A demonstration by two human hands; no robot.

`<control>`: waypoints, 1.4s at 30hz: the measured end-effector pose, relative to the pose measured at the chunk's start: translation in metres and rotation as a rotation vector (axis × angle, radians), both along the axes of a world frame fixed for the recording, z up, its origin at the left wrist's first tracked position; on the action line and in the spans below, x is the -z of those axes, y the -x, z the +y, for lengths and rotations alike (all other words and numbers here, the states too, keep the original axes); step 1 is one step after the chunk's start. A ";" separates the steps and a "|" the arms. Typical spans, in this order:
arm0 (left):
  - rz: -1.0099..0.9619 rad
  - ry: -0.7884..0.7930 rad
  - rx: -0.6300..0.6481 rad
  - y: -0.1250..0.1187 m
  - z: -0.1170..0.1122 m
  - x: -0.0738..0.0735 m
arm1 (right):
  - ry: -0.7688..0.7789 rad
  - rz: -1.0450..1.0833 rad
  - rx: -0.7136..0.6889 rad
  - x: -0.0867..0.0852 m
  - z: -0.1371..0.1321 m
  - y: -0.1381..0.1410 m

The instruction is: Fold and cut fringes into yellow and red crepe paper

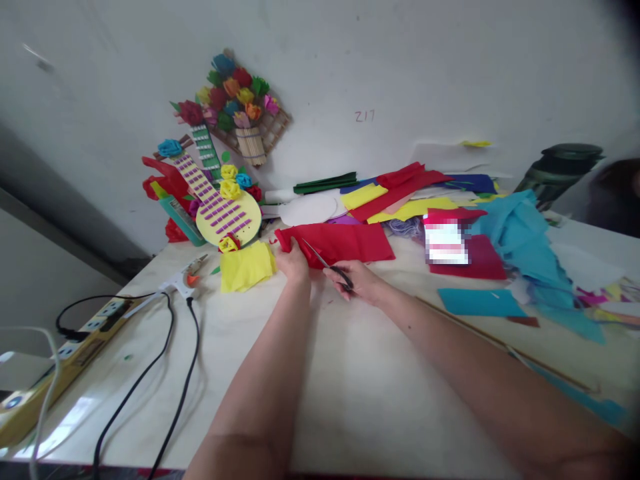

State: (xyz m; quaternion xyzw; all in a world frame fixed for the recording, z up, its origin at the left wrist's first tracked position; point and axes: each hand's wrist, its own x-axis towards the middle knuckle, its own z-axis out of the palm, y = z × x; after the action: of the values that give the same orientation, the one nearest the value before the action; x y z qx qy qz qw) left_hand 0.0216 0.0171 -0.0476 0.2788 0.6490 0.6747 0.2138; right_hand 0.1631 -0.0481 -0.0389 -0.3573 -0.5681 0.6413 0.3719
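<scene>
My left hand (pixel 295 264) is closed on the left end of a long piece of red fabric (pixel 357 243), which spreads to the right over the white table. In my right hand (pixel 363 281) is a pair of scissors (pixel 341 275) with dark handles, its blades pointing up and left across the red fabric. Whether the blades are apart or cutting into it, I cannot tell. A yellow fabric piece (pixel 246 268) lies just left of my left hand.
A white glue gun (pixel 181 283) and a power strip (pixel 87 347) with black cords occupy the left. Behind them stand a yellow guitar-shaped craft (pixel 230 217) and a green glue bottle (pixel 179 217). Coloured sheets (pixel 410 190), blue fabric (pixel 525 233) and a dark bottle (pixel 560 173) are at the back right.
</scene>
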 end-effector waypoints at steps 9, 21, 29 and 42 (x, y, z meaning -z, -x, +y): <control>-0.010 -0.016 0.052 -0.007 -0.003 -0.006 | 0.014 -0.045 -0.041 -0.008 -0.002 -0.005; 0.004 -0.024 0.071 -0.016 -0.010 -0.012 | 0.010 -0.052 0.014 -0.009 -0.002 -0.003; -0.018 -0.022 0.074 -0.012 -0.006 -0.006 | 0.041 -0.001 0.046 -0.010 -0.004 0.000; 0.025 0.021 0.049 -0.009 -0.003 -0.004 | -0.006 0.034 0.073 0.000 0.001 0.002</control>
State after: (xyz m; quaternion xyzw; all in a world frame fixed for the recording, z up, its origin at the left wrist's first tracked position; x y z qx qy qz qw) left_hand 0.0311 0.0145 -0.0440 0.3010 0.6516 0.6589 0.2251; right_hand 0.1615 -0.0471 -0.0390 -0.3657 -0.5503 0.6315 0.4057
